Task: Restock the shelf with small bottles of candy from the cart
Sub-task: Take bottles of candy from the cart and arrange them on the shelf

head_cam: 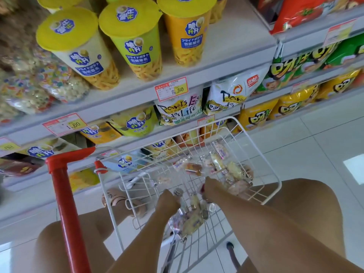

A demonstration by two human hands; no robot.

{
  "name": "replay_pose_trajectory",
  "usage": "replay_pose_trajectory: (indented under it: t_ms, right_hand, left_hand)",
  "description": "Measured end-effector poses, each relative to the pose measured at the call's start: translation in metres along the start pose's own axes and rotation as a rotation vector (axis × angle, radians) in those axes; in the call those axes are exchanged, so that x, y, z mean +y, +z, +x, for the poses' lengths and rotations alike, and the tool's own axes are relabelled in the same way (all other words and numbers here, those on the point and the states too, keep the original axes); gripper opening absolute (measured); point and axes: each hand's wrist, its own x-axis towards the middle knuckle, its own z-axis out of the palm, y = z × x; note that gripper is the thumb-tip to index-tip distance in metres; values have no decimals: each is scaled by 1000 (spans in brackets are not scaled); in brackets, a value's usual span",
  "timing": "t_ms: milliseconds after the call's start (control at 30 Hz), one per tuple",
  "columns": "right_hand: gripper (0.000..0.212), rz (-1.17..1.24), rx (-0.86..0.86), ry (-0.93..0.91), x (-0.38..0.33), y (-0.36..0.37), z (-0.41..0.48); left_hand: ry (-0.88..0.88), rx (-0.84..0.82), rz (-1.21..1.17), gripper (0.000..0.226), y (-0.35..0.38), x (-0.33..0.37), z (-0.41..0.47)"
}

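Several small clear candy bottles with silver caps lie loose in the white wire cart basket below me. Both my arms reach down into it. My left hand is curled round a small bottle whose silver cap sticks up beside the knuckles. More bottles lie just under that hand. My right hand is in the middle of the basket, fingers bent down round a pinkish bottle that is mostly hidden.
The cart's red handle rises at the left. Shelves with yellow-lidded potato stick cups, chip bags and price tags stand right behind the cart. White tile floor spreads to the right. A sandalled foot is beside the basket.
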Motion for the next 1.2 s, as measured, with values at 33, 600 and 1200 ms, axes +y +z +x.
replay_pose_trajectory:
  t_ms: [33,600,1200]
  right_hand:
    - [34,26,-9,-12,1,-1,-1]
    - [20,752,97,-525,-21,-117,-131]
    - [28,738,316,-1068,-144,-207,-369]
  left_hand:
    - [4,-2,-9,27,-5,1,1]
    - [465,217,-1055,24,-131,12,-107]
    - [1011,1029,-692,16,-302,-18,-319]
